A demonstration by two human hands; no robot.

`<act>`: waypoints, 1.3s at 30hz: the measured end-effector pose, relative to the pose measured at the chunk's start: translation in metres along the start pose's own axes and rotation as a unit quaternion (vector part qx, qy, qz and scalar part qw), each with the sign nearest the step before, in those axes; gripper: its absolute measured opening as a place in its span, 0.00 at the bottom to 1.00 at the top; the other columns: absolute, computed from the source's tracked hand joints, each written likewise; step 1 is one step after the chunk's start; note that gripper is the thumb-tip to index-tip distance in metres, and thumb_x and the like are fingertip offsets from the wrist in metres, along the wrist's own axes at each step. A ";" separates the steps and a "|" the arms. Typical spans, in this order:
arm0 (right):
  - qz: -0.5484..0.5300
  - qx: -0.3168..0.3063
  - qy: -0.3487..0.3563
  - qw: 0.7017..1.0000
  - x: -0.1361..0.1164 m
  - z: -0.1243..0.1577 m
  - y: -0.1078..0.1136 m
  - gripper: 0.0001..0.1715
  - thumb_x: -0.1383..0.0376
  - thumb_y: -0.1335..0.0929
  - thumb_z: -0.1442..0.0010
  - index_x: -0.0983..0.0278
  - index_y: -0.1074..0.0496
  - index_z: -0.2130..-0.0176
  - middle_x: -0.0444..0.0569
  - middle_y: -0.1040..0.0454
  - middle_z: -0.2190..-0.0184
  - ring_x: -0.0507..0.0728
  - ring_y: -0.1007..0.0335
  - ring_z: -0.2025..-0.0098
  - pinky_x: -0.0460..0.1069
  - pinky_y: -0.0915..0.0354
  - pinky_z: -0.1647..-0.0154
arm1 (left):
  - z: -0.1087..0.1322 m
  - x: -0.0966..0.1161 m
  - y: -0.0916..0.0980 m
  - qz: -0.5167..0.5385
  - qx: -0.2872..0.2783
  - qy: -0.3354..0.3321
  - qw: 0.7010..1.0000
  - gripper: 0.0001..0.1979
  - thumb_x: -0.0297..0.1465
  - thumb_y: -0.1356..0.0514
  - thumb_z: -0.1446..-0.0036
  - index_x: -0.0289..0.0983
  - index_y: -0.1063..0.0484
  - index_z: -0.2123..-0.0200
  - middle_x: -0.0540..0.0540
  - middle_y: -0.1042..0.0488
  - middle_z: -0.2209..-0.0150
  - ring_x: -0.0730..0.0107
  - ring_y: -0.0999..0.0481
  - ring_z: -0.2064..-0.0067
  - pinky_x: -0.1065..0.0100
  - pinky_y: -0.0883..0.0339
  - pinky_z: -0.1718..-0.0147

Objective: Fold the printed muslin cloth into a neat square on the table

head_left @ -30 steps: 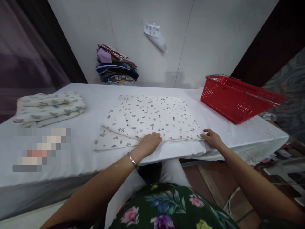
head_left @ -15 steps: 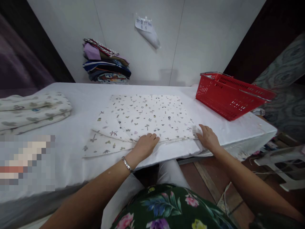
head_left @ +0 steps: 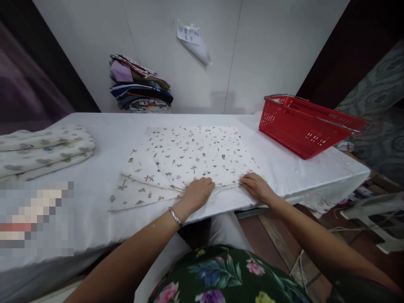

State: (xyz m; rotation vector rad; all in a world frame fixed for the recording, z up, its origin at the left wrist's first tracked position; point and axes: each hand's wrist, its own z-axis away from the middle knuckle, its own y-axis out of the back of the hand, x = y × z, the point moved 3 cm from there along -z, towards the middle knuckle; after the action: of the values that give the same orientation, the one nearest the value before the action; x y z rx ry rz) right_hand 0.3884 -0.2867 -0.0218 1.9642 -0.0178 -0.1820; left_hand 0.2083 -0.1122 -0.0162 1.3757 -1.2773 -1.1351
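A white cloth (head_left: pixel 192 153) printed with small motifs lies partly folded on the white-covered table (head_left: pixel 104 130), its lower layers fanning out to the left. My left hand (head_left: pixel 197 193), a bracelet on its wrist, rests on the cloth's near edge with the fingers curled onto the fabric. My right hand (head_left: pixel 257 187) lies flat on the same edge, close to the cloth's near right corner, fingers stretched out along it.
A red plastic basket (head_left: pixel 303 124) sits at the table's right end. Folded printed cloths (head_left: pixel 44 147) are stacked at the left. A pile of coloured garments (head_left: pixel 139 84) stands against the back wall under a paper note (head_left: pixel 188 34). A white chair (head_left: pixel 372 214) is on the floor to the right.
My right hand has slid left along the cloth's near edge, from outside the right corner to closer to my left hand. My left hand has stayed in place.
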 end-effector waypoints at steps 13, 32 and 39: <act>-0.065 0.000 0.087 0.994 -0.037 -0.024 -0.025 0.24 0.56 0.40 0.37 0.57 0.32 0.44 0.53 0.32 0.45 0.63 0.36 0.45 0.58 0.36 0.46 | 0.013 0.002 0.000 0.016 0.058 -0.017 0.998 0.09 0.34 0.50 0.37 0.37 0.32 0.62 0.45 0.29 0.63 0.66 0.30 0.61 0.64 0.38 0.68; -0.031 -0.044 0.151 0.987 -0.059 -0.015 -0.052 0.38 0.53 0.38 0.38 0.51 0.55 0.34 0.44 0.45 0.37 0.63 0.43 0.39 0.61 0.39 0.42 | 0.124 -0.124 0.055 -0.068 0.040 0.065 0.995 0.18 0.44 0.48 0.40 0.37 0.32 0.73 0.47 0.28 0.68 0.62 0.33 0.51 0.53 0.58 0.40; -0.006 -0.035 0.166 0.985 -0.059 -0.013 -0.052 0.36 0.52 0.40 0.37 0.55 0.52 0.34 0.46 0.45 0.37 0.62 0.43 0.39 0.59 0.39 0.42 | 0.193 -0.117 0.048 -0.077 0.067 0.244 0.964 0.15 0.42 0.49 0.39 0.37 0.32 0.70 0.46 0.29 0.69 0.66 0.32 0.65 0.62 0.41 0.62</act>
State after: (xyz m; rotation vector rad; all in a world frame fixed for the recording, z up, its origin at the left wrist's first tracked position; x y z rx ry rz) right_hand 0.3281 -0.2485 -0.0574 1.9032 0.2151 0.1374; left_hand 0.0055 -0.0035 0.0050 1.7487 -0.9124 -0.7471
